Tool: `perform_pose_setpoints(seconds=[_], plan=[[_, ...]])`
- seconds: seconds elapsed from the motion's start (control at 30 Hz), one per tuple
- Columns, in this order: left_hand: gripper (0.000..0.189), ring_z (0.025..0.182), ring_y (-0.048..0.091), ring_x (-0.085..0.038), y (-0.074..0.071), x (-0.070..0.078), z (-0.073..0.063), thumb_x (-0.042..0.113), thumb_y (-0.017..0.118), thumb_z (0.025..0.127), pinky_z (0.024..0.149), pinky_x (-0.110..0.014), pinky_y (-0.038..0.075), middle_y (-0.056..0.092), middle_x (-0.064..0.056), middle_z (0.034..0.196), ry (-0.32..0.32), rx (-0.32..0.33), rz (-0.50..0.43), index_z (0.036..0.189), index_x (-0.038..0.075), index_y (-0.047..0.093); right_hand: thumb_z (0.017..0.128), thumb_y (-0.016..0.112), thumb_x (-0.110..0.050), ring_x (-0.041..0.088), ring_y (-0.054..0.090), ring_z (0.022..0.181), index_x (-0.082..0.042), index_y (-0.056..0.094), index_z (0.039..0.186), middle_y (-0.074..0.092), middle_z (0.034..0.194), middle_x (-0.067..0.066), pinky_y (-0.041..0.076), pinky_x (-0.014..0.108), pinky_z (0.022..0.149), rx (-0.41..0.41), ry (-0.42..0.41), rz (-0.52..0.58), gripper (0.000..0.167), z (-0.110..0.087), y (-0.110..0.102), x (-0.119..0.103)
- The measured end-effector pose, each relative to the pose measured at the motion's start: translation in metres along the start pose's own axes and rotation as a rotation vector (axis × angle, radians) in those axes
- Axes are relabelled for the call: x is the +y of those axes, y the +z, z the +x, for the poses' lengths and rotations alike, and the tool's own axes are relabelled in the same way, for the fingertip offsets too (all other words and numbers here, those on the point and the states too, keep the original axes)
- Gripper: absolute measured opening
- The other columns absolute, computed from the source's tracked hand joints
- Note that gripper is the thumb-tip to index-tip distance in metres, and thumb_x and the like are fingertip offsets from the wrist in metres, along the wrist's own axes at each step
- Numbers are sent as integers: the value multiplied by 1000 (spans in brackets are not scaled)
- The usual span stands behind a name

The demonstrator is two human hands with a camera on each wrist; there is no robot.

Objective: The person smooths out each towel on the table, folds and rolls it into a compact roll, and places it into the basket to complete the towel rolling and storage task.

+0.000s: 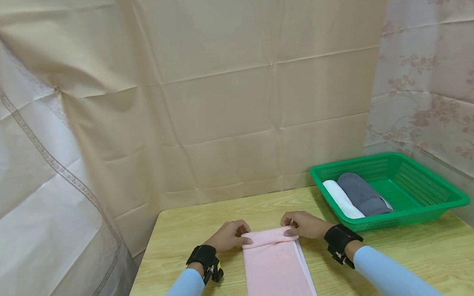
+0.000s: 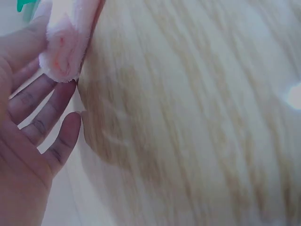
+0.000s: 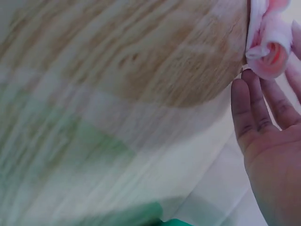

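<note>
A pink towel (image 1: 276,275) lies lengthwise on the table, folded into a long strip with a white layer along its right edge. Its far end is turned into a small roll (image 1: 269,237). My left hand (image 1: 229,236) grips the roll's left end, thumb on the near side and fingers behind. At the right end, my right hand (image 1: 306,225) holds the roll in the same way. The left wrist view shows the coiled end of the roll (image 2: 61,56) between thumb and fingers. Spiral layers of the roll (image 3: 272,54) also show in the right wrist view, above the fingertips.
A green plastic basket (image 1: 426,216) stands at the back right of the wooden table (image 1: 178,245). Inside it lie a rolled grey towel (image 1: 362,194) and a rolled white towel (image 1: 341,200). Beige cloth (image 1: 226,121) hangs behind the table, with patterned cloth at the right.
</note>
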State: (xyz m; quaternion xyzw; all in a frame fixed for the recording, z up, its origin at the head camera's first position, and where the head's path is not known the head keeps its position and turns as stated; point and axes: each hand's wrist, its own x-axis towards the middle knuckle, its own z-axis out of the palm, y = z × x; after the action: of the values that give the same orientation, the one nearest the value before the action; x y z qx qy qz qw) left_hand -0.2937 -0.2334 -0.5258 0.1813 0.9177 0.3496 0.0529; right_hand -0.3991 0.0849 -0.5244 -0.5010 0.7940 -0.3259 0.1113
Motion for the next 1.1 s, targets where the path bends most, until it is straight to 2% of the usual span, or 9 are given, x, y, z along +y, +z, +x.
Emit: perform_pose_setpoints(seconds=[0.07,0.17,0.33,0.47,0.67,0.83,1.1], plan=[[35,89,58,-7,-1,1,1,32,79,92,79,-26,51,64,10,100,-22,-6,17,120,12,69,96,76,-26,8,54,85,-5,70,119,64,101,-3,48,29,76,3,30,-13,32,-1,-1,3],[35,87,56,-8,-3,4,1,31,80,91,77,-27,49,63,9,98,-39,-29,52,120,14,73,92,79,-29,10,50,81,-6,74,120,61,95,-4,45,28,73,-12,70,-20,37,-2,-2,7],[20,82,50,-9,-4,7,1,30,81,91,70,-25,45,58,8,90,-55,-62,71,109,23,76,90,82,-30,10,50,77,-9,75,114,58,87,-6,43,27,67,-43,86,9,33,-3,-3,6],[17,78,51,-7,-3,7,0,29,81,91,67,-24,44,59,8,87,-59,-58,51,105,24,74,90,82,-29,10,50,77,-11,73,111,59,87,-7,43,27,67,-41,86,35,29,-3,-3,2],[21,76,53,-7,-4,10,-2,21,81,92,68,-24,47,61,8,88,-46,-37,40,110,16,71,91,81,-19,11,52,82,-11,70,116,62,94,-7,46,26,72,-11,55,43,28,-2,-1,-1],[28,79,56,-7,-1,7,-3,17,81,91,70,-24,51,61,7,92,-26,-5,19,114,13,67,91,80,-11,11,53,81,-13,64,112,59,94,-4,48,26,72,38,23,38,26,-1,3,0],[27,80,57,-8,-2,1,-9,12,80,92,68,-23,52,60,6,93,-6,32,-5,114,17,65,86,77,6,8,52,79,-17,61,102,56,88,-8,48,25,69,90,-14,-49,33,0,6,-2]])
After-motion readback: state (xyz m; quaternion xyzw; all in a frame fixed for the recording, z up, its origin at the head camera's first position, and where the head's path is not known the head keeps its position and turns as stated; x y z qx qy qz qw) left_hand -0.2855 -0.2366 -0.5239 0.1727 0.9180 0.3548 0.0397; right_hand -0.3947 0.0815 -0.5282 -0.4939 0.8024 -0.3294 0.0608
